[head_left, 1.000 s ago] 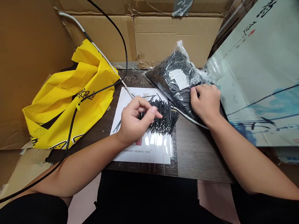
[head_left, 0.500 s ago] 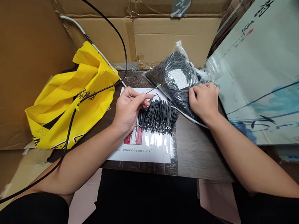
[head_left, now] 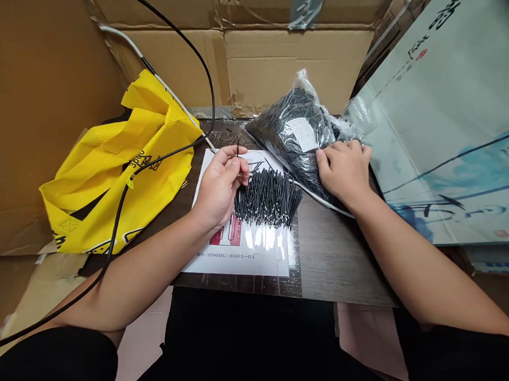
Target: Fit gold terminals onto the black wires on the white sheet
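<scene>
My left hand (head_left: 221, 184) is closed in a pinch on a thin black wire (head_left: 238, 148), which stands nearly upright above the fingertips. Just right of that hand lies a dense bundle of short black wires (head_left: 269, 198) with shiny ends. Beneath the bundle is a white printed sheet (head_left: 250, 266) with a red picture partly covered. My right hand (head_left: 344, 168) lies on the right side of a clear plastic bag (head_left: 280, 120) full of small black pieces. Its thumb is apart from its bent fingers, whose tips are partly hidden against the bag.
A yellow bag (head_left: 122, 171) slumps at the left, with a black cable (head_left: 118, 222) running across it. A white cable (head_left: 318, 199) passes under the plastic bag. Cardboard boxes (head_left: 288, 60) close off the back; a pale printed bag (head_left: 451, 133) stands at the right.
The black wire in my left hand has turned from slanting right to nearly upright. My right hand has shifted slightly left on the plastic bag, its thumb extending further out.
</scene>
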Motion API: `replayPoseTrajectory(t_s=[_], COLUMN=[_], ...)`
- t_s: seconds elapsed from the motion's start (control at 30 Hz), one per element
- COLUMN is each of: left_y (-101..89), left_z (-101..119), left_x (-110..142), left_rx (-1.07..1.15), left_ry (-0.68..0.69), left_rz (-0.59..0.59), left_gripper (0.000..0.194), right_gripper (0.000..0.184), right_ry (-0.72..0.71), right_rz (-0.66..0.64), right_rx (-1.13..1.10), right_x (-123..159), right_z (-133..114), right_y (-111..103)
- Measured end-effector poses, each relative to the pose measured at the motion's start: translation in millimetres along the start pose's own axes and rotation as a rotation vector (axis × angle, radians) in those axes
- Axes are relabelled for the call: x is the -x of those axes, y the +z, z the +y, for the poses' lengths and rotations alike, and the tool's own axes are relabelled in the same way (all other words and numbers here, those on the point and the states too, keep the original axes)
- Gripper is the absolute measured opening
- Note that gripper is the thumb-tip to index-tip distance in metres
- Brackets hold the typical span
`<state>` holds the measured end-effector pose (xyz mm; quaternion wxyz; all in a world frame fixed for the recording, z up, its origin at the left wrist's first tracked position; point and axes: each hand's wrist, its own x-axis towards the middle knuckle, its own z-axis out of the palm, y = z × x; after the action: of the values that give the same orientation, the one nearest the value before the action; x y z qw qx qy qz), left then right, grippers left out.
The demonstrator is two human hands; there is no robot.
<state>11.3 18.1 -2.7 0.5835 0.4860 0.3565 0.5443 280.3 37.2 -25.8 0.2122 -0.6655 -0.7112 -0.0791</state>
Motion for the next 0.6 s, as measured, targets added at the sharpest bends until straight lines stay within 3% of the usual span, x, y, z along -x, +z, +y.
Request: replayPoseTrajectory(t_s=[0.27,0.4,0.53,0.6], left_y=[2.1,4.4,4.4,3.4], left_z=[-1.7,1.1,2.2,1.6], left_x=[5.0,7.8,8.5,8.4], left_rx=[-0.096,-0.09,-0.025,-0.02], left_ry=[0.052,0.035,0.04,0.041], left_rz=[-0.029,-0.041,-0.036,-0.02], left_gripper=[0.009,0.023,0.012,0.024], right_gripper=[0.05,0.046,0.037,0.036], right_ry=[0.021,0.045,0.086,0.095], right_rz=[0.005,0.012,0.037,0.025], right_rx=[0.051,0.019,-0.053,-0.071], right_x=[2.0,1.9,1.4,1.0], right_z=[-5.3,-4.9,-2.9,-2.1], right_y=[-3.2,-2.6,-0.1,0.8])
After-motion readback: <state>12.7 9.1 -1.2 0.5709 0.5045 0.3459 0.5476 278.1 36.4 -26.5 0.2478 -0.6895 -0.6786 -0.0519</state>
